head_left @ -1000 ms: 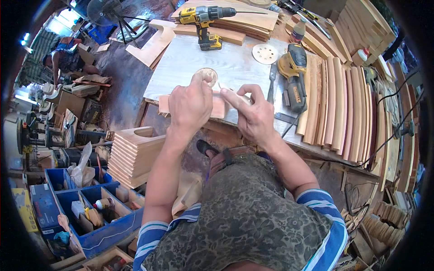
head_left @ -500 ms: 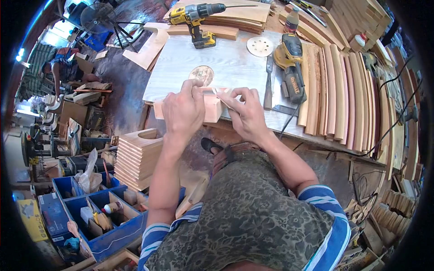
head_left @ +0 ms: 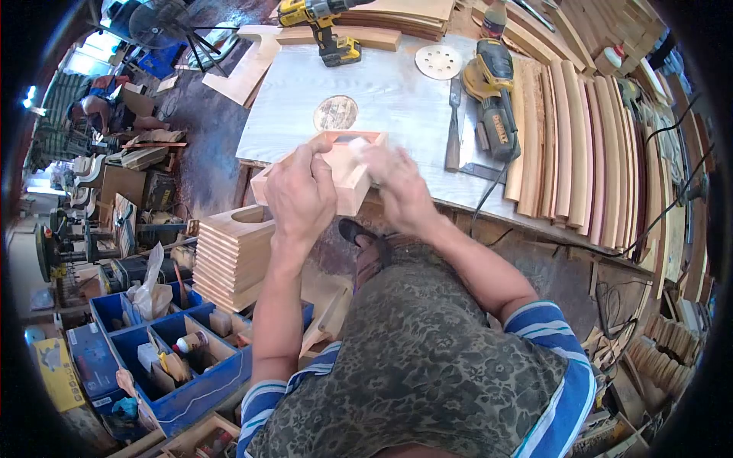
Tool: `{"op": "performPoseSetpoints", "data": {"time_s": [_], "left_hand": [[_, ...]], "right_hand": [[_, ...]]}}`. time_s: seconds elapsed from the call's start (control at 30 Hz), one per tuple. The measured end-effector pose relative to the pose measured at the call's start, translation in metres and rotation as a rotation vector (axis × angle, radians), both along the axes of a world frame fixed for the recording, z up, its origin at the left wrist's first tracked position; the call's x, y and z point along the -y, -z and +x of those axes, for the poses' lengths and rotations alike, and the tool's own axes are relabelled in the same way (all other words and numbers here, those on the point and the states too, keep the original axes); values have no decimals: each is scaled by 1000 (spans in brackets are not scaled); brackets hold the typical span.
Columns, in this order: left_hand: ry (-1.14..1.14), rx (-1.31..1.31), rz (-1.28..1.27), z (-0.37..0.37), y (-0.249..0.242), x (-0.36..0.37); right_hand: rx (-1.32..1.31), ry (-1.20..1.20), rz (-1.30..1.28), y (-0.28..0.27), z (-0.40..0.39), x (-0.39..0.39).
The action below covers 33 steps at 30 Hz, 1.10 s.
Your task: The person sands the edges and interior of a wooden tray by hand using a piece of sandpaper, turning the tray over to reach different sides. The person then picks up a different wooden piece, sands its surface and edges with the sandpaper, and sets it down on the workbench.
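Observation:
My left hand (head_left: 301,187) is closed around the near left side of a small open wooden box (head_left: 353,179), which it holds tilted at the front edge of the workbench (head_left: 279,103). At the box's right-hand end is my right hand (head_left: 397,183), smeared by motion. A small whitish piece (head_left: 357,146), like folded sandpaper, shows at its fingertips over the box rim; its exact kind is blurred. Just beyond the box, a round opening (head_left: 335,113) shows in the grey board on the bench.
A yellow drill (head_left: 324,34), a sanding disc (head_left: 437,62), a chisel (head_left: 453,126) and a sander (head_left: 490,99) lie on the bench. Curved wooden strips (head_left: 569,145) line the right. Stacked wooden pieces (head_left: 233,259) and a blue divided bin (head_left: 198,401) stand lower left. Another person (head_left: 95,111) is far left.
The box has tipped so that more of its inside shows, and my left hand has shifted down and left. My right hand has moved slightly left and is now blurred.

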<state>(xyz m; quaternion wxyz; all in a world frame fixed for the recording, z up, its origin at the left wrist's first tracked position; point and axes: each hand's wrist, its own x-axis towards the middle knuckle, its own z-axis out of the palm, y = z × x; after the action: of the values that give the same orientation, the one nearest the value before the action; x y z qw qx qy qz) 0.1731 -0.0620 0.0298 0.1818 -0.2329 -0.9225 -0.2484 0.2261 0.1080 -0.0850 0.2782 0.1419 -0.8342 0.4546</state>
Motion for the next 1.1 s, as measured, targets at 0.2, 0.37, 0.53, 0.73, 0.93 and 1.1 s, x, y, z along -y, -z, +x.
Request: {"op": "performPoseSetpoints", "data": {"time_s": [0.2,0.37,0.53,0.73,0.93,1.1], "left_hand": [[30,7,23,-2,1,2],[3,42,-19,-1,-1,3],[44,30,85,-10,-5,-3],[4,22,71,-11,-6,-7],[1,89,59,-12,-8,-9],[20,24,54,-23,-7,-12]], "right_hand": [[-82,-163,-145,-38,19,11],[107,171,97,33,-24,-3],[-154,-83,-120,-29,6,14],[53,49,-141,21,-33,-4],[-68,-33,-93,17,-18,-3],[13,-13,-167,25,-26,-4]]}}
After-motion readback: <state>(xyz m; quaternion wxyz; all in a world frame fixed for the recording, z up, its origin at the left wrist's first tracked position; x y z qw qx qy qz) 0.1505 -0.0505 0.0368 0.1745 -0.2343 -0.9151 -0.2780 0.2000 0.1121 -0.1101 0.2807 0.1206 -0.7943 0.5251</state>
